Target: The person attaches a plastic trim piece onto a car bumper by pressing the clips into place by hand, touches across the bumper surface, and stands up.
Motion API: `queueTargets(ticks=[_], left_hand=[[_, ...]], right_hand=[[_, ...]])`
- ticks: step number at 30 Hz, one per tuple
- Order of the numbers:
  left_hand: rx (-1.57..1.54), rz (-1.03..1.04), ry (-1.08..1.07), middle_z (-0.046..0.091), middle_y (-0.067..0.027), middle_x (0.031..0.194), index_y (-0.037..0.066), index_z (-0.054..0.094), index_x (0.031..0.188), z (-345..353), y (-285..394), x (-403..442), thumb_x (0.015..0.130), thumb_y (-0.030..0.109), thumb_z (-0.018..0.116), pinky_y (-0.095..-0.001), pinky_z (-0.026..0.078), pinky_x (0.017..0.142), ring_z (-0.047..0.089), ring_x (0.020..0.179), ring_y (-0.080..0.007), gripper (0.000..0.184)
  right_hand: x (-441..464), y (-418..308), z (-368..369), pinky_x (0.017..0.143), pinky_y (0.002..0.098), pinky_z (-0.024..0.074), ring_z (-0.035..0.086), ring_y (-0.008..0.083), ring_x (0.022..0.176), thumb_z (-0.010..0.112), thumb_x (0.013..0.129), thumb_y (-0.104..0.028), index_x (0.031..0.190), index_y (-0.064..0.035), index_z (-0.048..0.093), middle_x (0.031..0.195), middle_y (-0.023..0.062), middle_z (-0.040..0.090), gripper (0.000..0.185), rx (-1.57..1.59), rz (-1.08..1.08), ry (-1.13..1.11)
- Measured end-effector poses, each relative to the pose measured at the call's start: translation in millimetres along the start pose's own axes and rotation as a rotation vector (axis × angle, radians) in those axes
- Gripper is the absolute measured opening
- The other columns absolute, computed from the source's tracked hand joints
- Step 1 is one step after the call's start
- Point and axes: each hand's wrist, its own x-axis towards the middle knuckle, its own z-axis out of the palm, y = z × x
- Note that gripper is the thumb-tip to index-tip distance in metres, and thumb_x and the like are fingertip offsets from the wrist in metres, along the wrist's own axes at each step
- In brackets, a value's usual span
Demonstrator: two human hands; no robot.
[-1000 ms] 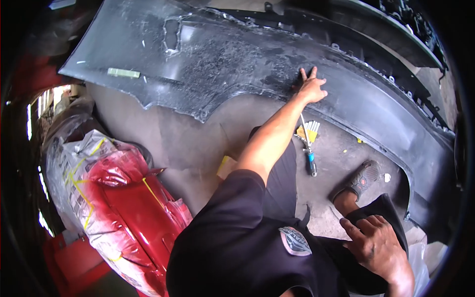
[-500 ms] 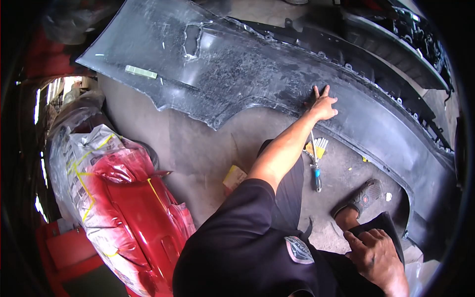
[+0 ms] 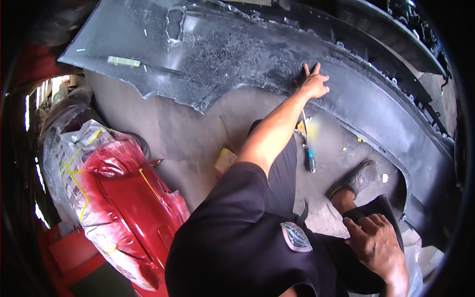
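My left hand (image 3: 313, 83) lies on the large dark grey bumper panel (image 3: 371, 94), fingers spread, at the panel's near edge. It holds nothing visible. At the lower right my right hand (image 3: 376, 242) rests on my bent knee with its fingers curled in, and no object shows in it. A pale green block (image 3: 123, 61) sits on the left part of the panel, below a ragged cutout. Beneath my left wrist, a tool with a teal and black handle (image 3: 310, 159) lies on the floor, its thin shaft partly hidden by my forearm.
A glossy red part (image 3: 136, 208) stands at the left, wrapped in newspaper, plastic and yellow tape. A yellow and white packet (image 3: 225, 161) lies beside my left upper arm. My shoe (image 3: 362, 178) is on the floor at right. More black car parts (image 3: 391, 37) are behind the panel.
The camera view has swung, shifting the whole scene down and right, then back up and left. My left hand remains spread on the panel, and my right hand stays at the knee.
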Motion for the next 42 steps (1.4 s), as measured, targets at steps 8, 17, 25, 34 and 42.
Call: queueTargets(ticks=[8, 17, 25, 34, 42], left_hand=[[0.065, 0.028, -0.02, 0.01, -0.0214, 0.174, 0.024, 0.06, 0.148, -4.7, 0.5, 1.1, 0.092, 0.04, 0.074, -0.0612, 0.008, 0.127, -0.007, 0.153, -0.0608, 0.06], [0.041, 0.037, -0.029, 0.012, -0.0204, 0.174, 0.023, 0.062, 0.147, -7.1, -7.2, 2.0, 0.09, 0.039, 0.078, -0.0601, 0.011, 0.128, -0.006, 0.153, -0.0609, 0.061], [0.03, 0.003, -0.061, 0.01, -0.0182, 0.174, 0.019, 0.058, 0.15, -16.1, 4.3, -4.2, 0.093, 0.033, 0.074, -0.0563, 0.012, 0.128, -0.006, 0.155, -0.0572, 0.061], [0.051, 0.006, -0.078, 0.01, -0.0166, 0.175, 0.019, 0.056, 0.151, -19.0, 5.7, -5.5, 0.094, 0.034, 0.072, -0.0568, 0.012, 0.128, -0.005, 0.155, -0.0579, 0.061], [0.057, 0.01, -0.094, 0.007, -0.0123, 0.176, 0.024, 0.054, 0.153, -16.9, -2.9, -0.8, 0.096, 0.038, 0.073, -0.0587, 0.011, 0.128, -0.008, 0.156, -0.053, 0.063]], right_hand=[[-2.6, 4.5, -4.9, 0.081, 0.0415, 0.0505, 0.065, 0.0294, 0.086, 0.074, 0.088, -0.021, 0.126, -0.0061, 0.068, 0.087, 0.0105, 0.063, 0.041, -0.014, -0.027, -0.021], [-14.0, 16.4, -1.7, 0.082, 0.0384, 0.0508, 0.064, 0.0259, 0.09, 0.058, 0.09, -0.02, 0.126, -0.0001, 0.066, 0.09, 0.0099, 0.064, 0.042, -0.062, -0.069, -0.092], [-20.4, 19.6, 11.2, 0.075, 0.0386, 0.0533, 0.066, 0.0264, 0.082, 0.053, 0.096, -0.02, 0.115, 0.0003, 0.068, 0.081, 0.0112, 0.065, 0.032, -0.089, -0.072, 0.008], [-24.4, 23.6, 20.3, 0.075, 0.0398, 0.0509, 0.065, 0.0258, 0.08, 0.052, 0.097, -0.022, 0.117, 0.0001, 0.068, 0.079, 0.0092, 0.063, 0.034, -0.079, -0.091, 0.048], [-24.0, 23.0, 26.2, 0.071, 0.0407, 0.0514, 0.065, 0.0267, 0.08, 0.053, 0.099, -0.023, 0.112, 0.0006, 0.07, 0.08, 0.0098, 0.064, 0.032, -0.062, -0.082, 0.062]])
